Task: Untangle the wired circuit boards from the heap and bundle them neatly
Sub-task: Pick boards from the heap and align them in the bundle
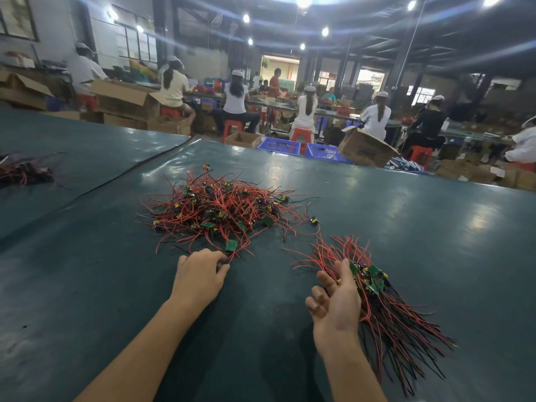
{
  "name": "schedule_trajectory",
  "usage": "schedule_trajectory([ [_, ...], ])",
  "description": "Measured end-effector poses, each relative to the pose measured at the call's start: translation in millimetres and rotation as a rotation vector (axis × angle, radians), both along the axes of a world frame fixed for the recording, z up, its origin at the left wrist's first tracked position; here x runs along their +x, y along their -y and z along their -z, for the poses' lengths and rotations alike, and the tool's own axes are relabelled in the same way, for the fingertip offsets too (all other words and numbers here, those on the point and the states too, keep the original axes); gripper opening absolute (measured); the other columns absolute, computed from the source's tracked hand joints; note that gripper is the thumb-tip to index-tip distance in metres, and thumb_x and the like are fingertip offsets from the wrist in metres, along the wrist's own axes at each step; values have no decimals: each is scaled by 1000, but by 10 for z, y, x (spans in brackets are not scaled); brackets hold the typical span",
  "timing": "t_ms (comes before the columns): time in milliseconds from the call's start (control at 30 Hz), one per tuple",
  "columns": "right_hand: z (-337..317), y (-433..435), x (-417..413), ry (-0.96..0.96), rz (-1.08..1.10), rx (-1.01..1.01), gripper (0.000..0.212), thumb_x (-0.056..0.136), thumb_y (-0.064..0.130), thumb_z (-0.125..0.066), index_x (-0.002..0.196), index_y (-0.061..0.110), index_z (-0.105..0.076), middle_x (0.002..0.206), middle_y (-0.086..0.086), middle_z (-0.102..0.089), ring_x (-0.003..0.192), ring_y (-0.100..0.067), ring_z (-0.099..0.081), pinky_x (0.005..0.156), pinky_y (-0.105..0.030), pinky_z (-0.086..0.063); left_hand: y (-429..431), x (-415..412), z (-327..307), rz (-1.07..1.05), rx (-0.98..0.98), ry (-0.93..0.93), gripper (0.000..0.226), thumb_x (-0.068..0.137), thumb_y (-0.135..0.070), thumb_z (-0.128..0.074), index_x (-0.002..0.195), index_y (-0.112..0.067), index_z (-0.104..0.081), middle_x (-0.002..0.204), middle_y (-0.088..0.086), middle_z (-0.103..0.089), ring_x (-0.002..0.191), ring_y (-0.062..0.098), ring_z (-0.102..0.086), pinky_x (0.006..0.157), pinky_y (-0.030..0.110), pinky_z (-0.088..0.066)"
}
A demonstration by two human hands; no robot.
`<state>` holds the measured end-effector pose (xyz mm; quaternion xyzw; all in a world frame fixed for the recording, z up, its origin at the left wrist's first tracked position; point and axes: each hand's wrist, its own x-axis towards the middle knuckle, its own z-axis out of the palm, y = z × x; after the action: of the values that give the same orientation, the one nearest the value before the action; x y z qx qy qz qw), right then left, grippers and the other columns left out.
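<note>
In the middle of the desk (406, 216) lies the heap (220, 207) of wired circuit boards, red and black leads knotted through one another. At its near edge the left hand (200, 274) is curled, thumb and fingertips pinching the red leads (237, 252) that trail from one green board (231, 245).

The main risk is a straight pull. These leads likely cross under others, so a tug could drag half the heap along, tighten the knots or strain a solder joint where a lead meets its board.

To the right lies the sorted bundle (374, 285), boards together and leads fanned toward the person. The right hand (336, 297) lies against it, thumb up by the boards and fingers loosely curled. Whether it truly grips the bundle I cannot tell. If it does not, the bundle may splay and mix with the loose ends just beside it.

A stray board (313, 219) between heap and bundle could snag either.
</note>
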<state>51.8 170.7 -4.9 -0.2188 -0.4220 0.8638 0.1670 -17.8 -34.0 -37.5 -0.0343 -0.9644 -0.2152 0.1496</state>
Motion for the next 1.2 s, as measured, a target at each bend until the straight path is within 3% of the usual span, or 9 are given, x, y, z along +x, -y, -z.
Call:
schedule_trajectory([
  [200, 25, 21, -17, -2, -49, 51, 23, 97, 43, -55, 109, 23, -58, 72, 2, -55, 39, -6, -37, 35, -20, -28, -87, 50, -16, -28, 13, -28, 26, 101, -31, -44, 109, -20, -66, 101, -2, -61, 101, 19, -56, 95, 38, -33],
  [433, 59, 94, 1, 9, -198, 166, 30, 96, 42, -55, 108, 16, -64, 61, 6, -60, 43, -6, -42, 37, -19, -29, -313, 205, -117, 106, 333, -334, 13, 97, -20, -53, 90, -20, -64, 83, -11, -54, 74, 8, -52, 78, 27, -25],
  [500, 67, 111, 3, 24, -250, 228, 30, 95, 44, -55, 106, 17, -66, 66, 5, -67, 46, -6, -48, 39, -20, -33, -383, 276, -176, 233, 391, -356, 13, 94, -23, -52, 87, -21, -62, 82, -13, -55, 75, 4, -52, 77, 27, -30],
  [600, 87, 138, 5, 59, -341, 322, 32, 94, 46, -56, 99, 18, -70, 82, 1, -75, 58, -10, -60, 49, -25, -44, -458, 383, -224, 486, 392, -310, 12, 91, -21, -50, 87, -19, -62, 84, -14, -57, 77, 2, -53, 76, 28, -42],
  [700, 110, 151, 9, 68, -354, 370, 29, 94, 39, -61, 89, 14, -73, 88, -6, -76, 77, -25, -68, 71, -41, -53, -487, 463, -226, 655, 334, -242, 11, 90, -19, -53, 89, -21, -63, 83, -23, -58, 78, -4, -52, 77, 19, -39],
  [767, 116, 139, 2, 49, -307, 363, 19, 95, 30, -63, 98, 14, -72, 92, -6, -76, 87, -30, -68, 78, -49, -53, -494, 481, -226, 675, 278, -274, 9, 88, -18, -55, 87, -20, -64, 82, -26, -58, 79, -8, -50, 78, 15, -35],
  [933, 70, 120, 8, -41, -228, 305, 31, 93, 13, -64, 118, 28, -54, 98, 6, -76, 74, -6, -69, 51, -24, -49, -466, 414, -226, 507, 176, -452, 5, 81, -16, -65, 82, -16, -70, 84, -8, -64, 81, 12, -59, 81, 32, -40],
  [1067, 78, 110, 10, -127, -196, 261, 51, 90, 6, -66, 126, 32, -41, 103, 6, -76, 81, -9, -71, 53, -23, -52, -440, 383, -227, 461, 232, -498, 9, 81, -24, -67, 78, -16, -68, 81, -7, -59, 78, 12, -55, 76, 29, -42],
  [1200, 88, 104, -6, -197, -222, 212, 50, 85, 5, -68, 127, 23, -47, 108, 2, -75, 88, -14, -72, 60, -25, -56, -486, 426, -229, 561, 543, -201, 48, 91, -48, -50, 64, -10, -63, 61, -3, -59, 57, 14, -54, 57, 33, -45],
])
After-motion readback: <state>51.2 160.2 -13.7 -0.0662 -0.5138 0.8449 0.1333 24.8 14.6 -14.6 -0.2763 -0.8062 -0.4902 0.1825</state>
